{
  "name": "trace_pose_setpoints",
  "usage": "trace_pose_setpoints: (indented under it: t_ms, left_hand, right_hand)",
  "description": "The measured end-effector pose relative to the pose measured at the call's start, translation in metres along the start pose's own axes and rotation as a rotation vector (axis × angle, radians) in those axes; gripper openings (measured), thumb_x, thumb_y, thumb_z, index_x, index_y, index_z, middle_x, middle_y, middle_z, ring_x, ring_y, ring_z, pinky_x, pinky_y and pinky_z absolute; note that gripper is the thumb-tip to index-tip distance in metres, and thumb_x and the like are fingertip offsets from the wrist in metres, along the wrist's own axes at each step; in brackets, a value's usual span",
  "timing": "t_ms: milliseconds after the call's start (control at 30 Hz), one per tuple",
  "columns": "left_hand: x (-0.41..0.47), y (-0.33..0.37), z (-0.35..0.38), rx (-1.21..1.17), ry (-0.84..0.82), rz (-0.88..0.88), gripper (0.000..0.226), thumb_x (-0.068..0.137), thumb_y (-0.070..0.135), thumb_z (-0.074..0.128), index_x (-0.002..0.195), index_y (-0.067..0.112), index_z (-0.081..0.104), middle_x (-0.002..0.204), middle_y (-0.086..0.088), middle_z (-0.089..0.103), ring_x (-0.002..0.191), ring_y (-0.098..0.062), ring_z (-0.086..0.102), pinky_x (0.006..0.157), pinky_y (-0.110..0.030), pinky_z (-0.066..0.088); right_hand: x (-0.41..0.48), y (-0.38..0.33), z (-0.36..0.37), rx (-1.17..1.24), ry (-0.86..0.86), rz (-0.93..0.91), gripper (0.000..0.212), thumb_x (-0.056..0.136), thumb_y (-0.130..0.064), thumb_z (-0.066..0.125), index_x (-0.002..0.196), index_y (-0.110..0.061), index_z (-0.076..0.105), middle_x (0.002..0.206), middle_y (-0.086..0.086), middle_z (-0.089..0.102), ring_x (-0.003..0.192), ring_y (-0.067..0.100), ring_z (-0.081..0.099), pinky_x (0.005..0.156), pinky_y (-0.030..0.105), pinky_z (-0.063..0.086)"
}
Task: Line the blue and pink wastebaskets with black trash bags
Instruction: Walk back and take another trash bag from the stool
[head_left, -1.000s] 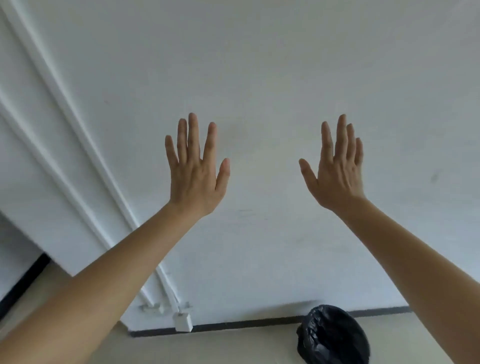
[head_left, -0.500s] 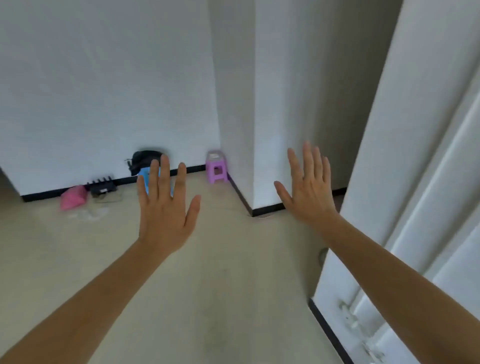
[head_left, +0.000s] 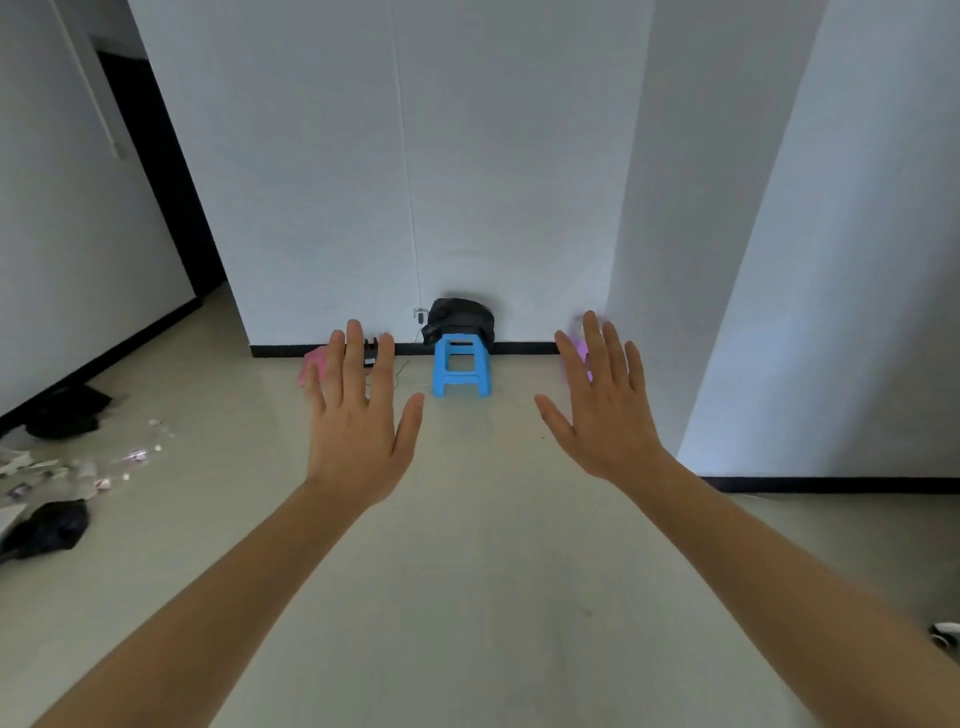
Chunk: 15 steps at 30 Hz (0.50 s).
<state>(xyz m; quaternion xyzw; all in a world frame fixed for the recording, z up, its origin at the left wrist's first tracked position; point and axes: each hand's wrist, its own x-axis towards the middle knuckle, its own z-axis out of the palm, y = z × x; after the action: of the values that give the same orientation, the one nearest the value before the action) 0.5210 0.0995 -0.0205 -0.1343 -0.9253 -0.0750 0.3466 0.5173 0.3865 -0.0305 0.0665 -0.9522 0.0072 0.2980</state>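
Black-bagged, one basket (head_left: 458, 319) now sits against the far wall behind a blue stool (head_left: 461, 365); half a second ago your view faced a corner, so you have swung toward it. Something pink (head_left: 313, 365) lies left of it, perhaps the other basket. Your left hand (head_left: 358, 422) and right hand (head_left: 602, 410) hover outstretched, fingers spread, holding nothing.

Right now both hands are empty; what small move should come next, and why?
Probably step left toward the black bag on the floor. Left hand and right hand hold nothing, and no bag is within reach.
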Motion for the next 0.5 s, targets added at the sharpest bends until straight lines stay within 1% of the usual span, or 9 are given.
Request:
trace_pose_setpoints:
  t_ms: [167, 233, 333, 433, 500]
  left_hand:
    - [0.073, -0.021, 0.089, -0.018, -0.03, 0.031, 0.067, 0.098, 0.049, 0.028, 0.152, 0.01, 0.02, 0.159, -0.022, 0.01, 0.147, -0.037, 0.008, 0.115, -0.058, 0.017]
    - [0.115, -0.029, 0.131, -0.019, -0.044, 0.053, 0.068, 0.098, 0.05, 0.027, 0.152, 0.01, 0.02, 0.16, -0.021, 0.009, 0.148, -0.037, 0.008, 0.116, -0.057, 0.016]
    - [0.188, -0.042, 0.187, -0.024, -0.054, 0.06, 0.067, 0.098, 0.05, 0.025, 0.153, 0.011, 0.017, 0.161, -0.019, 0.007, 0.148, -0.036, 0.005, 0.116, -0.058, 0.015]
    - [0.268, -0.061, 0.236, -0.017, -0.086, 0.041, 0.068, 0.098, 0.05, 0.024, 0.153, 0.012, 0.016, 0.161, -0.018, 0.006, 0.148, -0.036, 0.005, 0.115, -0.059, 0.017]
    - [0.311, -0.079, 0.263, -0.008, -0.077, 0.056, 0.068, 0.098, 0.05, 0.025, 0.153, 0.012, 0.016, 0.161, -0.018, 0.005, 0.148, -0.035, 0.005, 0.115, -0.059, 0.017]
  right_hand:
    - [0.073, 0.029, 0.084, 0.008, 0.007, -0.004, 0.076, 0.097, -0.057, 0.038, 0.156, -0.016, 0.013, 0.163, 0.017, -0.001, 0.149, 0.037, 0.001, 0.115, 0.059, 0.018]
    - [0.111, 0.047, 0.119, 0.026, 0.014, 0.035, 0.075, 0.096, -0.056, 0.04, 0.156, -0.016, 0.015, 0.163, 0.016, -0.001, 0.149, 0.037, 0.002, 0.116, 0.059, 0.017]
    - [0.178, 0.073, 0.166, 0.055, 0.014, 0.08, 0.075, 0.096, -0.054, 0.042, 0.155, -0.015, 0.017, 0.163, 0.017, -0.001, 0.149, 0.038, 0.004, 0.117, 0.058, 0.015]
    - [0.264, 0.091, 0.21, 0.054, 0.01, 0.074, 0.075, 0.096, -0.053, 0.043, 0.155, -0.013, 0.02, 0.163, 0.019, 0.003, 0.148, 0.04, 0.007, 0.117, 0.059, 0.016]
    - [0.321, 0.096, 0.236, 0.049, -0.002, 0.068, 0.076, 0.095, -0.055, 0.038, 0.155, -0.013, 0.017, 0.163, 0.019, 0.001, 0.149, 0.04, 0.005, 0.118, 0.058, 0.014]
